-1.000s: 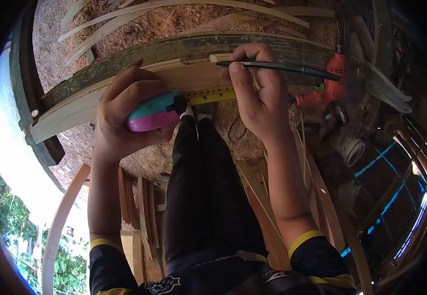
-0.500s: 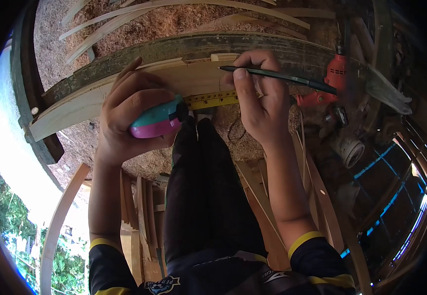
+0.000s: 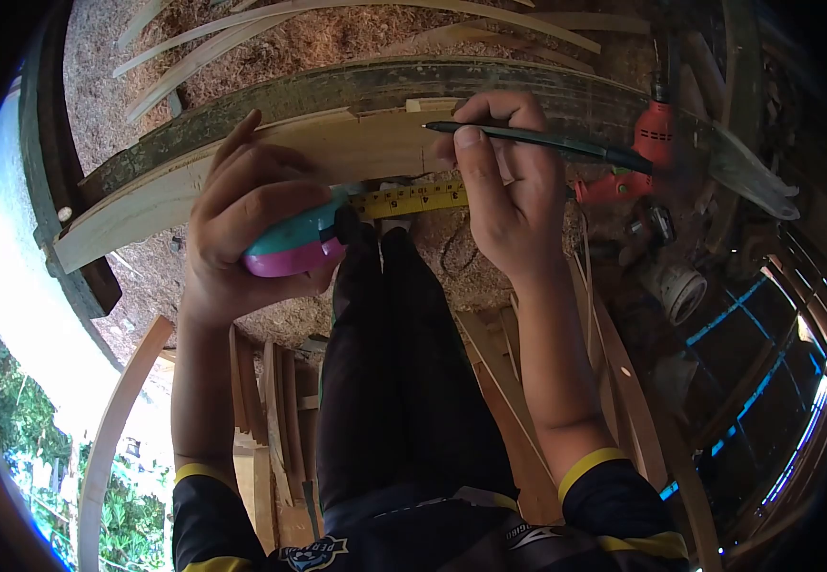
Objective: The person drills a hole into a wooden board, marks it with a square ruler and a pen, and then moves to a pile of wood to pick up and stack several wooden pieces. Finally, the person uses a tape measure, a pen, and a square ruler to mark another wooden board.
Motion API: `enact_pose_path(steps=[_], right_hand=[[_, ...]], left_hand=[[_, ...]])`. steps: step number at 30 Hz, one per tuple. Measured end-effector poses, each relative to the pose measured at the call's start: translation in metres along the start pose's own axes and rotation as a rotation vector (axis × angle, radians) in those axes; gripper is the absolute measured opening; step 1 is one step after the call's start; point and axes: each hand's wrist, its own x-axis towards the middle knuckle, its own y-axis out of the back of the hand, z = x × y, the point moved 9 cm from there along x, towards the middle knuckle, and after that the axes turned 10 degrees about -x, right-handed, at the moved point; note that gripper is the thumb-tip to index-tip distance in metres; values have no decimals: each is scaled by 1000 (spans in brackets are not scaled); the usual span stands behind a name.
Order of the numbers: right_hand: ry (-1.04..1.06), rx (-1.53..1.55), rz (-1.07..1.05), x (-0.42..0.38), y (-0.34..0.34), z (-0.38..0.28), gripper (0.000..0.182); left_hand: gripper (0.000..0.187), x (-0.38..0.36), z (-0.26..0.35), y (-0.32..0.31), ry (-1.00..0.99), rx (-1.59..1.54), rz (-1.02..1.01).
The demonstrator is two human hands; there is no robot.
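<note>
Gripping a tape measure (image 3: 290,246), the left hand (image 3: 242,214) is curled around the case, one finger raised towards a board. The right hand (image 3: 514,205) is nearly closed, pinching a pen (image 3: 566,146) between thumb and fingers. Both hands are above the dark trouser legs (image 3: 413,381).

The tape measure has a rounded case, teal above and magenta below, with a black part at the blade's mouth. Its yellow blade (image 3: 409,200), marked with black figures, extends towards the right hand, behind which its end is hidden. The pen is slender and dark; its point is directed left, over the board (image 3: 366,143), which is pale, apparently curved, and stepped along its far edge.

Beyond the board and alongside it runs a weathered timber (image 3: 271,95), greenish and darkened. To the right is a red power tool (image 3: 655,133) with a black nose. Near it are two containers: a whitish round-mouthed vessel (image 3: 685,296), tilted on its side, its contents too dark to make out; and a translucent plastic bag (image 3: 752,176), crumpled, whose contents cannot be told. Farthest off, long pale strips (image 3: 499,17) lie across a floor (image 3: 94,76) covered in brown wood shavings
</note>
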Motion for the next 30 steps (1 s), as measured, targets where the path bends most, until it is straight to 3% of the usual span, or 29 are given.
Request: enact_pose_path(steps=[4, 6, 16, 18, 22, 26, 30], right_hand=[[45, -22, 19, 9, 5, -8, 14], [187, -10, 125, 19, 13, -19, 9], [261, -136, 153, 51, 10, -11, 14], [353, -103, 204, 51, 12, -14, 14], [362, -9, 253, 47, 15, -12, 15], [271, -63, 193, 44, 10, -10, 14], [193, -182, 119, 32, 6, -15, 13]], left_hand=[[46, 6, -2, 9, -23, -34, 32], [49, 11, -4, 13, -60, -32, 36], [59, 22, -31, 27, -40, -74, 157], [60, 22, -35, 28, -27, -104, 157], [62, 18, -42, 28, 63, -165, 271], [65, 15, -41, 29, 24, -227, 260], [59, 15, -25, 26, -29, -60, 166]])
